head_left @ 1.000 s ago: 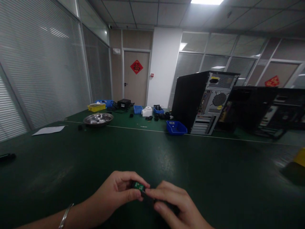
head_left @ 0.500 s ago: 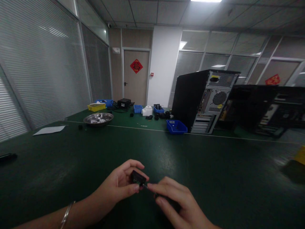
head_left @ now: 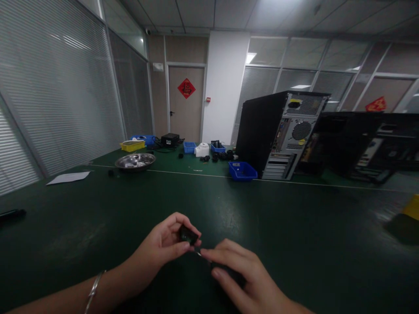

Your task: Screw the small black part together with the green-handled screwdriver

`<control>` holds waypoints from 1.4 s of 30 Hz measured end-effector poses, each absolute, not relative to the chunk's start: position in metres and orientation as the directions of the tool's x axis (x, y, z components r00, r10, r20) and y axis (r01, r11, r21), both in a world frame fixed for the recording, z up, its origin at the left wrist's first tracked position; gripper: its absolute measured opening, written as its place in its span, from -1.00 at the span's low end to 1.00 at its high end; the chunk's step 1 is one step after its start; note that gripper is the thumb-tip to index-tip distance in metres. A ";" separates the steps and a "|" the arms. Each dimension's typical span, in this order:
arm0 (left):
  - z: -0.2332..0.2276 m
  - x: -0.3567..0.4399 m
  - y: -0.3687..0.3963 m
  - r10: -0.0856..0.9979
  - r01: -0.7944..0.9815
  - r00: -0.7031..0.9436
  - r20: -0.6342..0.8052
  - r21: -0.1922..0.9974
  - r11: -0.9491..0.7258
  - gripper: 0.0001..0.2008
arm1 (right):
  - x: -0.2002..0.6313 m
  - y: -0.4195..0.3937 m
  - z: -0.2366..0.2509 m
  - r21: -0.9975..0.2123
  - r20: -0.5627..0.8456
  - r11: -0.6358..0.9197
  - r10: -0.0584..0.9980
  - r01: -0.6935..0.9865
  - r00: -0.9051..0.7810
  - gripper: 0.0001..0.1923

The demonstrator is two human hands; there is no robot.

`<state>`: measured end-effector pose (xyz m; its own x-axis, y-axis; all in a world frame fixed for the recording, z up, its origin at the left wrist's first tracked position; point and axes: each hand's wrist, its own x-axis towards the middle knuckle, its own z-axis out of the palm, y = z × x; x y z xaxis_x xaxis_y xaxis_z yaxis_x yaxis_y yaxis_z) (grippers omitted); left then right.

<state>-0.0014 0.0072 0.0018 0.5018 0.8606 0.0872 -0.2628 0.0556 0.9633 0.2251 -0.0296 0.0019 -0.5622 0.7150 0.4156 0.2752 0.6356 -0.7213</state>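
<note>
**A:** What surrounded the work?

**B:** A wide green tabletop (head_left: pixel 294 226) carried everything. A black PC tower (head_left: pixel 278 133) stood far back on the right, a blue bin (head_left: pixel 242 171) just in front of it, a steel bowl (head_left: pixel 135 161) far back on the left with a sheet of paper (head_left: pixel 68 177) nearer. All of it lay well apart from the hands.

**A:** And the hands themselves?

**B:** Both hovered low over the near edge, almost meeting. The left hand (head_left: pixel 162 248) came in from the left, palm turned inward, a bracelet (head_left: pixel 94 290) on the wrist. Its grip was pinching a small black part (head_left: pixel 187 234) between thumb and curled fingers, held just above the tabletop. The right hand (head_left: pixel 242 279) lay knuckles up, its grip pressed together on a thin dark tool (head_left: pixel 197 253), whose tip pointed at the part's lower edge.

**A:** How would that step be done well, in your view?

**B:** I judged the part needed a firm, steady pinch, so it could not twist. The tool was best kept in line with the part and pressed lightly, with the wrists low for support. A slip could have jabbed the left thumb, so short, controlled moves suited it. The tool's tip was too small to tell its kind.
</note>
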 end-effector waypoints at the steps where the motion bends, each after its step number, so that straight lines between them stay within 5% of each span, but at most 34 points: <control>1: 0.002 -0.002 0.007 0.864 -0.232 0.497 0.084 0.972 0.040 -0.76 | 0.225 -0.030 0.002 -0.724 0.428 0.635 0.721 0.271 -0.544 -0.64; 9: 0.001 0.000 0.005 0.823 -0.090 0.568 0.008 0.995 0.052 -0.60 | 0.226 -0.031 0.004 -0.724 0.502 0.653 0.720 0.221 -0.480 -0.57; 22: 0.005 -0.007 -0.004 0.836 0.373 0.506 0.213 0.820 -0.435 -0.72 | 0.225 -0.029 0.004 -0.756 0.410 0.568 0.798 0.325 -0.441 -0.69; 27: 0.006 -0.005 -0.002 0.808 0.348 0.545 0.223 0.817 -0.460 -0.72 | 0.225 -0.030 0.003 -0.776 0.400 0.544 0.815 0.319 -0.418 -0.70; 35: 0.007 -0.002 0.002 0.816 0.096 0.575 0.069 0.984 -0.150 -0.70 | 0.224 -0.029 0.006 -0.831 0.345 0.481 0.839 0.278 -0.420 -0.73; 42: -0.002 -0.005 0.007 0.794 0.008 0.603 0.080 0.994 -0.106 -0.70 | 0.223 -0.031 0.006 -0.830 0.379 0.505 0.822 0.237 -0.424 -0.72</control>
<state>-0.0047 0.0067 -0.0024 0.6029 0.7939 0.0796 0.0080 -0.1058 0.9944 0.2230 -0.0307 0.0059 -0.4244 0.8224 0.3789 0.2372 0.5049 -0.8300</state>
